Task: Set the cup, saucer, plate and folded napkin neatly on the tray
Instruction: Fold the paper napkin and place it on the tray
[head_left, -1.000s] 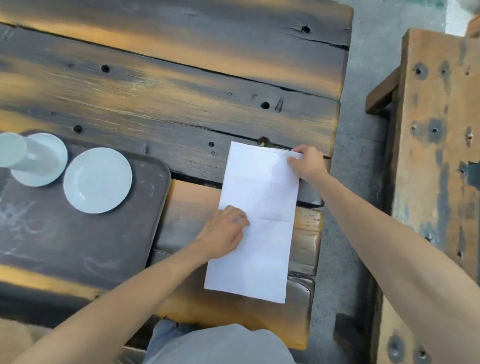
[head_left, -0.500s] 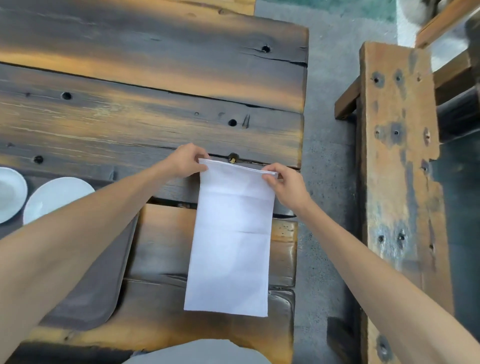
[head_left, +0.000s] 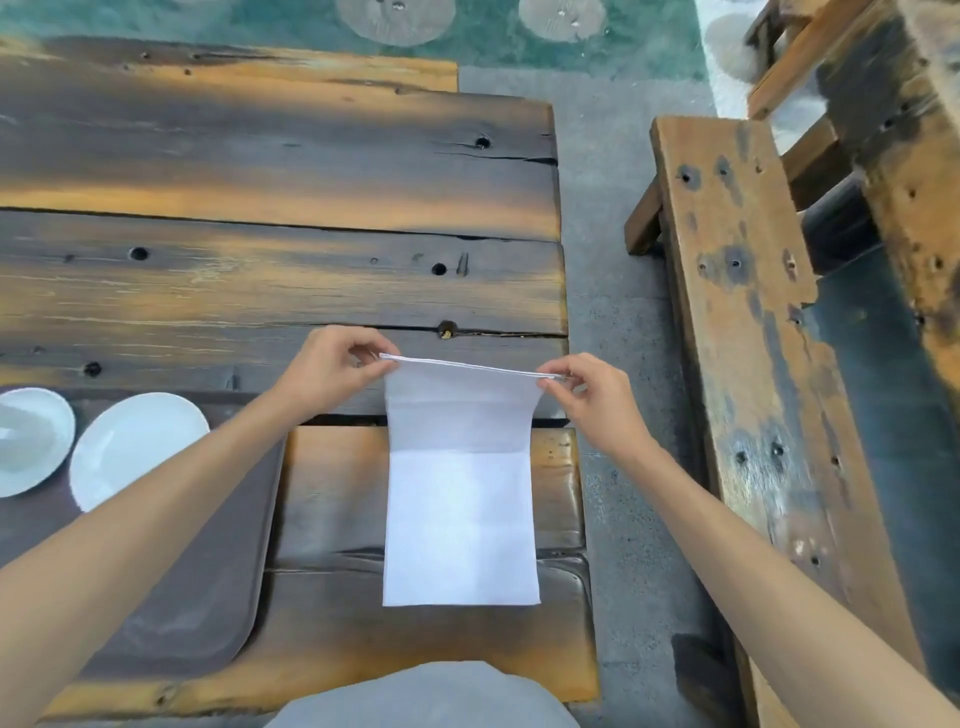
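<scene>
Napkin (head_left: 461, 525) looks light and limp. My left hand (head_left: 332, 371) and right hand (head_left: 597, 397) pinch its far corners closed; I'd keep both grips there.

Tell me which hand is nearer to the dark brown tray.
Left. The left hand pinches the white napkin's far left corner, just beyond the dark brown tray's far right corner. The right hand pinches the opposite corner, a napkin's width farther right.

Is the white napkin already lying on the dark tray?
No, the white napkin lies on the wooden table beside the dark tray, both hands pinching its far edge.
</scene>
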